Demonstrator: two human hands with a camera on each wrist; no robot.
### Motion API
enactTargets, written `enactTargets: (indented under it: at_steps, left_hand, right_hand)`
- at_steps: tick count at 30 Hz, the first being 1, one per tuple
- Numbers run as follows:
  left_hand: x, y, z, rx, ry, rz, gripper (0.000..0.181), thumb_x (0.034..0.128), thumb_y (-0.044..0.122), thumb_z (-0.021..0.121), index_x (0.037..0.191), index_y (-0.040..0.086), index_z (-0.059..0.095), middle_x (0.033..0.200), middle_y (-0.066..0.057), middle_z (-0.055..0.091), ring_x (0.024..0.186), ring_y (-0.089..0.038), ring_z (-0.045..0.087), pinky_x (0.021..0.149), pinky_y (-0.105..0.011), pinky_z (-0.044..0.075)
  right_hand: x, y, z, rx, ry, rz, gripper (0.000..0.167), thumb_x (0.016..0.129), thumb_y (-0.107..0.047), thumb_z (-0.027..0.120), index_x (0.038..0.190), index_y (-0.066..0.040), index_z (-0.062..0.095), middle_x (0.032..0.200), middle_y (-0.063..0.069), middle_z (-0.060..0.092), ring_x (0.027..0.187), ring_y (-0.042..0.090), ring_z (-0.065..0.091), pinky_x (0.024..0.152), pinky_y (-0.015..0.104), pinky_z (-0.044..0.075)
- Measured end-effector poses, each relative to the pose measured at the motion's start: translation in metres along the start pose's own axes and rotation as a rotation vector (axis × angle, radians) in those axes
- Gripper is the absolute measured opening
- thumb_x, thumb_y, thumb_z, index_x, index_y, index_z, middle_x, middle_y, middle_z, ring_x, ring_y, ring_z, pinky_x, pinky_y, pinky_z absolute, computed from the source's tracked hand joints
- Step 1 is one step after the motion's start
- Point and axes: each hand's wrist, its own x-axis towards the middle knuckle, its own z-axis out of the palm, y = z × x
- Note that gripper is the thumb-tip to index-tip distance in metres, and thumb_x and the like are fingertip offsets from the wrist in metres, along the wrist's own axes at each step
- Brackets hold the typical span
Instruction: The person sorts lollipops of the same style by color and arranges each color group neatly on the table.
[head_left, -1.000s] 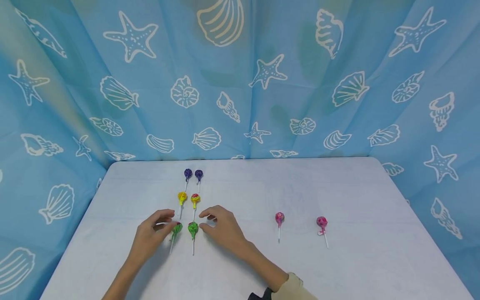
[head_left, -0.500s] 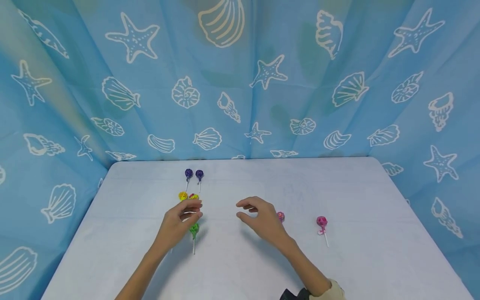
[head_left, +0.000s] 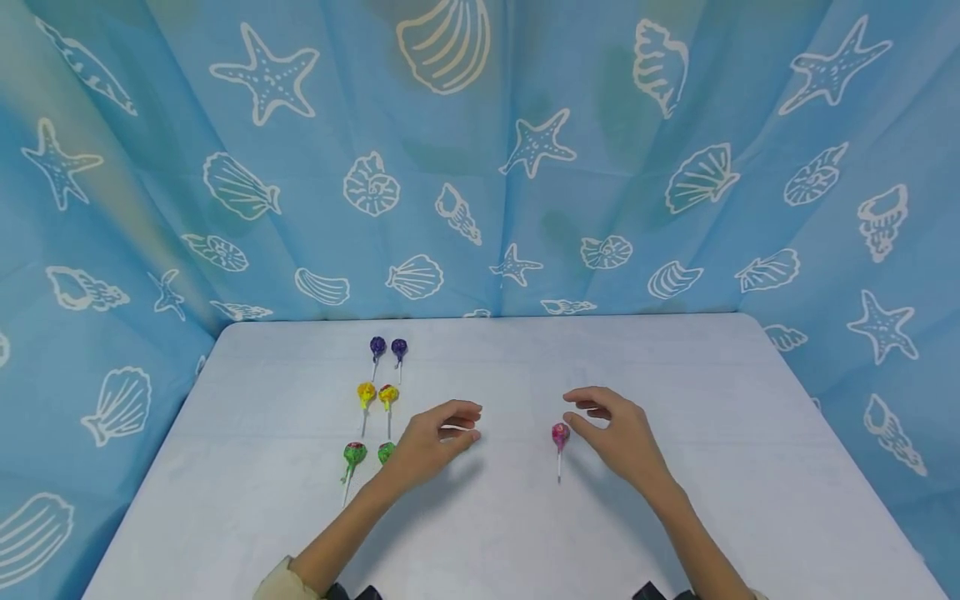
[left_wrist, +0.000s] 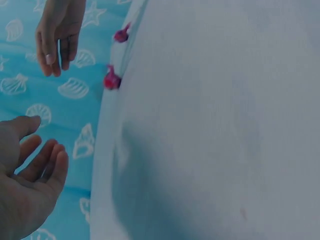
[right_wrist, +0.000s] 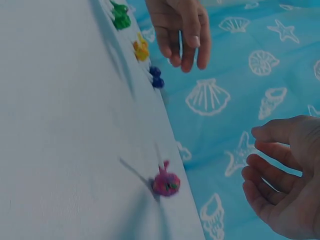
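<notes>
My left hand hovers over the middle of the table, fingers loosely bent, holding nothing. Its wrist partly covers one green lollipop; the other green lollipop lies in full sight. Just right of a pink lollipop is my right hand, also holding nothing, with thumb and fingers apart. Whether it touches that lollipop, the head view cannot settle; in the right wrist view the hand is apart from the pink candy. A second pink lollipop shows in the left wrist view but is hidden behind the right hand in the head view.
Two yellow lollipops lie in a row behind the green ones, and two purple lollipops farther back. All rest on a white-covered table. A blue curtain with shell and starfish prints hangs behind it.
Both hands have moved right, away from the green and yellow lollipops. The right hand has reached the pink ones and now hides the farther-right one in the head view.
</notes>
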Motion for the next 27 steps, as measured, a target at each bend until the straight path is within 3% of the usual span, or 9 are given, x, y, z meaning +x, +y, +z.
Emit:
enactTargets:
  at_steps: [4, 12, 18, 27]
  left_hand:
    - [0.007, -0.002, 0.018, 0.017, -0.091, 0.006, 0.037, 0.0959, 0.009, 0.067, 0.13, -0.003, 0.06, 0.123, -0.018, 0.065, 0.11, -0.03, 0.064, 0.093, -0.026, 0.052]
    - [0.022, -0.002, 0.049, 0.026, -0.172, -0.006, 0.038, 0.0986, 0.013, 0.064, 0.133, -0.002, 0.058, 0.127, -0.015, 0.064, 0.111, -0.025, 0.064, 0.094, -0.027, 0.051]
    - [0.034, -0.004, 0.067, 0.059, -0.178, -0.062, 0.04, 0.099, 0.019, 0.064, 0.135, 0.003, 0.058, 0.126, -0.01, 0.065, 0.108, -0.016, 0.063, 0.093, -0.026, 0.051]
    - [0.053, -0.007, 0.088, 0.065, -0.147, -0.079, 0.041, 0.0963, 0.016, 0.066, 0.134, 0.004, 0.058, 0.122, -0.011, 0.065, 0.103, -0.014, 0.064, 0.089, -0.025, 0.051]
  right_hand:
    - [-0.007, 0.013, -0.016, -0.044, 0.009, 0.027, 0.027, 0.09, -0.007, 0.074, 0.117, -0.007, 0.07, 0.115, 0.009, 0.069, 0.105, 0.028, 0.064, 0.091, 0.047, 0.053]
    - [-0.023, 0.037, -0.042, -0.089, -0.011, 0.1, 0.029, 0.093, -0.009, 0.07, 0.122, -0.005, 0.068, 0.121, 0.015, 0.067, 0.111, 0.036, 0.062, 0.091, 0.052, 0.052]
    - [-0.034, 0.056, -0.053, -0.098, 0.018, 0.134, 0.037, 0.093, -0.007, 0.07, 0.128, -0.001, 0.062, 0.132, 0.023, 0.059, 0.117, 0.041, 0.058, 0.095, 0.053, 0.048]
    - [-0.036, 0.077, -0.061, -0.113, -0.017, 0.222, 0.038, 0.095, -0.008, 0.067, 0.131, 0.003, 0.059, 0.135, 0.029, 0.054, 0.119, 0.046, 0.055, 0.096, 0.053, 0.047]
